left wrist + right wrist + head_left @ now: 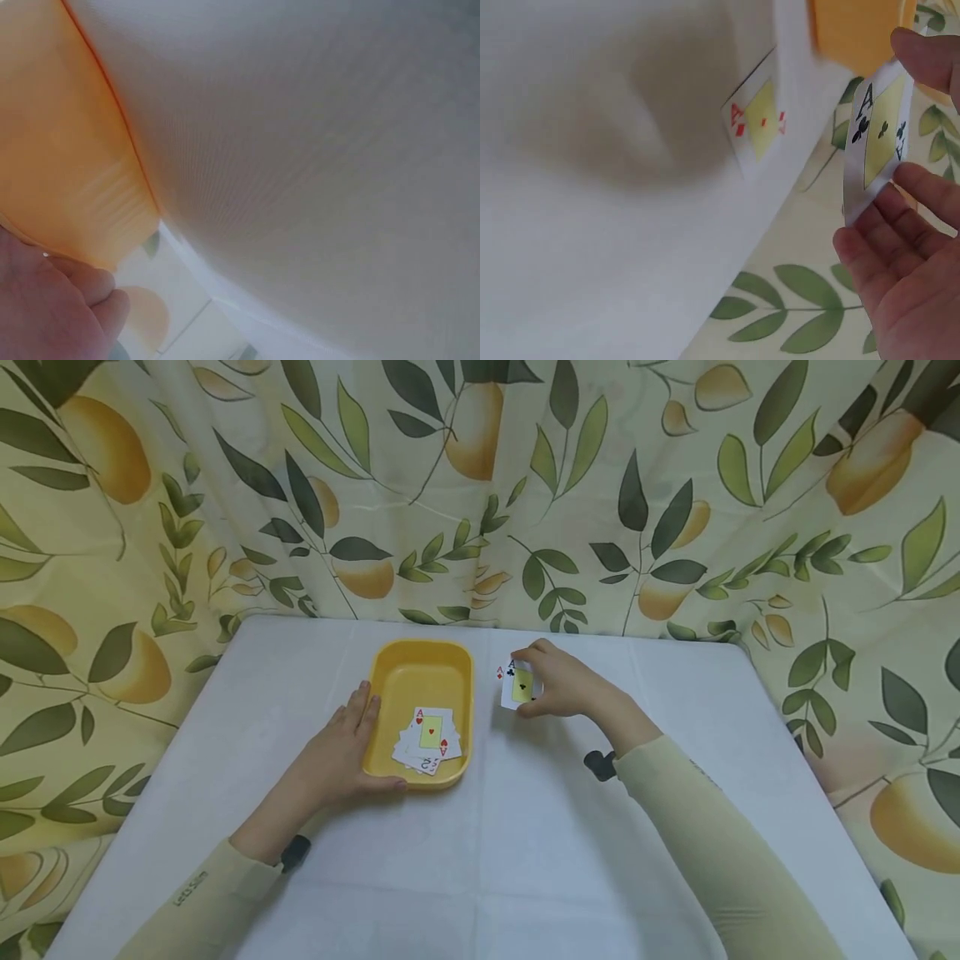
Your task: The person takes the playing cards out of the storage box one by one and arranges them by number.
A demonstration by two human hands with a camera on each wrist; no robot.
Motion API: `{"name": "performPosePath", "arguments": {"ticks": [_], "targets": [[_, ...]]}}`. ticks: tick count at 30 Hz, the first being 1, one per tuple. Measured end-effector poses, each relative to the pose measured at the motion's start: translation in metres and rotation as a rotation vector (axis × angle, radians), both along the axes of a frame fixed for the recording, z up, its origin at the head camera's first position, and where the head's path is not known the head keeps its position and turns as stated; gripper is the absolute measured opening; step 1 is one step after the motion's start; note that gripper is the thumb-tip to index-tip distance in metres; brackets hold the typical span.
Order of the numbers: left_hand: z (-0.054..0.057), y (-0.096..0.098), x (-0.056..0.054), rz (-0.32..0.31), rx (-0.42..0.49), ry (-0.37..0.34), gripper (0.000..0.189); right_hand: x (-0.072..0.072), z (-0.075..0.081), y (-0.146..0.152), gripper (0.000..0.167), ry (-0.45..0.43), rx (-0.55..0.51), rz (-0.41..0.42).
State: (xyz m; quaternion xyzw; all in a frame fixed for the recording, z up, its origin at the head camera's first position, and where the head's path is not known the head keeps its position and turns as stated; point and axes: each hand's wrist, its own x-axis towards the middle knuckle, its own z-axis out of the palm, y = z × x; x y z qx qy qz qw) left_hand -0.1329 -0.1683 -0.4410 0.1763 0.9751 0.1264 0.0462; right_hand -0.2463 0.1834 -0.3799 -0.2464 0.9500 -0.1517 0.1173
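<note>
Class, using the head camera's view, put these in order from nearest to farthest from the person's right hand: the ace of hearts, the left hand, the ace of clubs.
1. Ace of clubs: held in the right hand itself.
2. Ace of hearts: to its left, inside the yellow tray.
3. Left hand: farthest, at the tray's left side.

head view faces forward-down over left grip [333, 758] and right grip [561, 681]; wrist views, close beside each, share the tray [422, 681].
</note>
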Motion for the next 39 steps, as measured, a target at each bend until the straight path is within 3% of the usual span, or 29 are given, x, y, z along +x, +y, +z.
{"name": "performPosePath", "arguments": {"ticks": [14, 39], "targets": [[0.000, 0.001, 0.001, 0.014, -0.012, -0.001, 0.140, -0.013, -0.010, 0.025, 0.089, -0.044, 0.050, -0.070], [-0.001, -0.001, 0.000, -0.013, -0.045, 0.034, 0.141, -0.034, -0.046, 0.041, 0.091, -0.153, 0.134, -0.174]]}}
